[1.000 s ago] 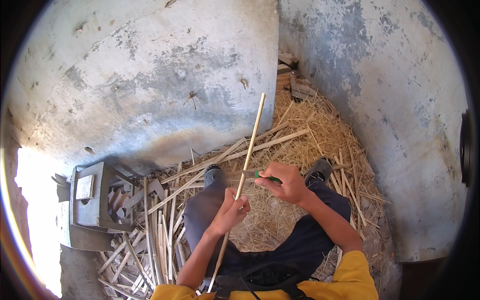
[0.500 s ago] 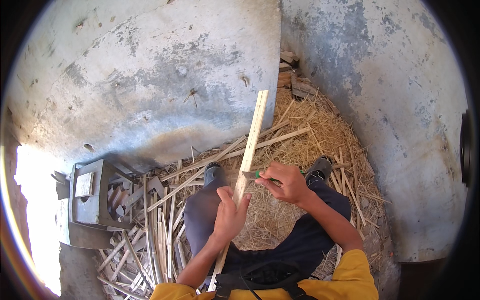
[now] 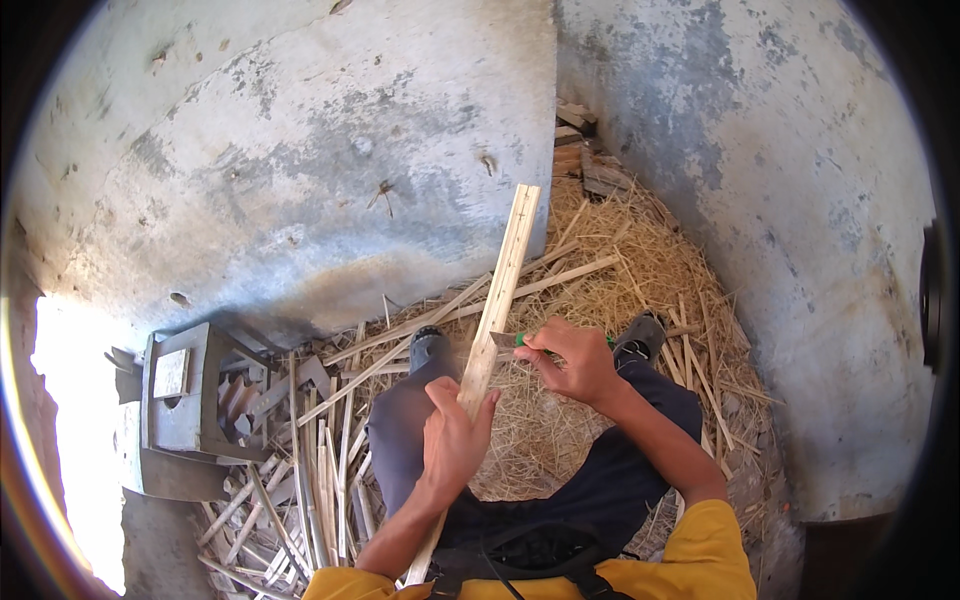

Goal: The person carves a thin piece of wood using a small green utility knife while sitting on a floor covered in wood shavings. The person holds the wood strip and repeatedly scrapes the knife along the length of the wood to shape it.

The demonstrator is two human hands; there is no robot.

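Note:
My left hand (image 3: 452, 438) is closed around a long pale wooden slat (image 3: 500, 290) that slants up and away from my lap toward the wall. My right hand (image 3: 572, 358) grips a small knife with a green handle (image 3: 518, 340); its blade lies against the slat's right edge, just above my left hand. I sit with dark-trousered legs stretched out over straw-like shavings, my shoes (image 3: 428, 345) pointing to the wall.
A heap of shavings (image 3: 640, 270) covers the floor in the corner of two grey plaster walls (image 3: 300, 160). Several split slats (image 3: 320, 470) lie at my left. A grey metal frame (image 3: 185, 400) stands further left. Wood blocks (image 3: 585, 160) sit in the corner.
The slat has turned in my left hand, from showing a thin edge to showing its broad face. The knife stays against it.

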